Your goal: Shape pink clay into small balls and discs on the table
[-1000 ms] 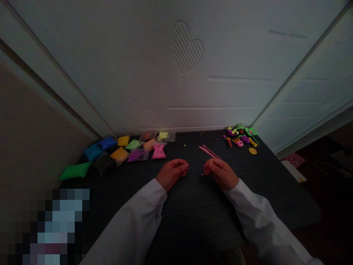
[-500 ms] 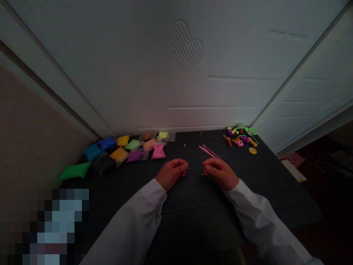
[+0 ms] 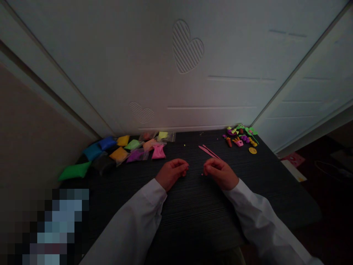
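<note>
Over the dark table (image 3: 190, 213), my left hand (image 3: 173, 173) is closed in a pinch, thumb against the fingers; whatever sits between the tips is too small to make out. A short gap to the right, my right hand (image 3: 220, 173) is pinched too, with its fingers curled in and any content hidden. By its fingertips lies a tiny pink crumb (image 3: 202, 174) on the table. Two slim pink modelling tools (image 3: 209, 151) rest just beyond the right hand. The pink clay bag (image 3: 159, 151) lies beyond the left hand.
Several bags of coloured clay, among them a green one (image 3: 75, 171) and a blue one (image 3: 107, 142), line the left back. Small clay figures (image 3: 238, 141) cluster at the right back, near a yellow disc (image 3: 252, 150). A white panel (image 3: 154, 73) rises behind the table.
My right hand's fingers parted slightly half a second ago and have drawn together again. My left hand has stayed in place, and the things on the table have not moved.
</note>
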`<state>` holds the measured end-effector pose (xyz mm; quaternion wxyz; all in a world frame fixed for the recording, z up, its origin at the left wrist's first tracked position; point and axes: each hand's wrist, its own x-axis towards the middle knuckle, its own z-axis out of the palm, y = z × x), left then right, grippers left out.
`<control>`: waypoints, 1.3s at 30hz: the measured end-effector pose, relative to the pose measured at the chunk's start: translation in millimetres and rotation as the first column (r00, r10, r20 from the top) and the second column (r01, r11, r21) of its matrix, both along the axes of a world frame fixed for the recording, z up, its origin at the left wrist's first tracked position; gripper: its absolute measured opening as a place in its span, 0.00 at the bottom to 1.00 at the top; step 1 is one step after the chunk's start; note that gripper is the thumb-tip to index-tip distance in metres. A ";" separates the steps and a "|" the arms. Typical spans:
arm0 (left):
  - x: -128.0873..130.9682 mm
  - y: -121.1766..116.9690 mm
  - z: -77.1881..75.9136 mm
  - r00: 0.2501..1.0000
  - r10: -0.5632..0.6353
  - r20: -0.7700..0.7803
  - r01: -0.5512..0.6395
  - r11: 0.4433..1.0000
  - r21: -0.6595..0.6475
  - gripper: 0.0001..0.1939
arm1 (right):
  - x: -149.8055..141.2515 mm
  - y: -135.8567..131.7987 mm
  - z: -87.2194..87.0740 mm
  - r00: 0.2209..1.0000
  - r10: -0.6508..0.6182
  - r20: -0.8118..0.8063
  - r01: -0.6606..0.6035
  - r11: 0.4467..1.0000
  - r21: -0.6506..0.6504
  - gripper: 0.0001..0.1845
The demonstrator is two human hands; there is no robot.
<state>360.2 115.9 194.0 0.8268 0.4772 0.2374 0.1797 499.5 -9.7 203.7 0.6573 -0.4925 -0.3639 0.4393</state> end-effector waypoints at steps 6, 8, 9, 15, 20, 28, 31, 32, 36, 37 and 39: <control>-0.3 0.2 0.2 1.000 -0.006 0.005 0.006 1.000 0.003 0.07 | -0.1 -0.2 0.0 0.998 -0.028 0.048 0.027 0.999 0.025 0.08; -0.6 0.5 0.3 1.000 -0.004 0.004 0.004 1.000 -0.002 0.07 | 0.2 0.1 -1.0 0.998 -0.032 0.062 0.029 0.999 0.038 0.08; -0.7 0.6 0.2 1.000 -0.004 0.004 0.004 1.000 -0.004 0.07 | 0.4 0.3 -1.7 0.997 -0.032 0.069 0.029 0.999 0.040 0.08; -0.7 0.6 0.3 1.000 -0.005 -0.002 0.005 1.000 -0.003 0.07 | 1.2 0.6 -3.0 0.994 -0.028 0.101 0.029 1.000 -0.004 0.11; -1.0 0.2 1.9 1.000 -0.017 0.011 0.017 1.000 -0.019 0.08 | 0.2 -0.4 -2.0 1.000 0.022 0.021 -0.021 1.000 -0.017 0.06; -2.1 0.2 2.5 0.999 -0.032 0.007 0.032 0.999 -0.024 0.09 | 1.3 -0.4 -3.1 0.999 0.023 -0.030 -0.024 0.999 -0.021 0.07; -2.3 0.0 2.8 0.999 -0.035 0.001 0.035 0.999 -0.014 0.09 | 1.3 -0.3 -3.2 0.999 0.023 -0.032 -0.024 0.999 -0.032 0.07; -2.3 0.1 2.7 0.999 -0.038 0.002 0.038 0.999 -0.013 0.09 | 1.3 -0.4 -3.2 0.999 0.023 -0.028 -0.024 0.999 -0.032 0.07; -2.5 0.4 1.3 0.999 -0.048 0.003 0.048 0.999 -0.010 0.09 | 1.4 -0.5 -3.3 0.999 -0.001 0.048 0.002 1.000 -0.022 0.07; -2.5 0.4 1.0 0.999 -0.050 0.005 0.050 0.999 -0.008 0.09 | 1.5 -0.4 -3.3 0.997 -0.007 0.072 0.009 1.000 -0.021 0.07; -2.5 0.4 0.8 0.999 -0.053 0.011 0.053 0.999 0.000 0.09 | 1.6 0.0 -3.5 0.994 -0.016 0.106 0.019 1.000 -0.019 0.09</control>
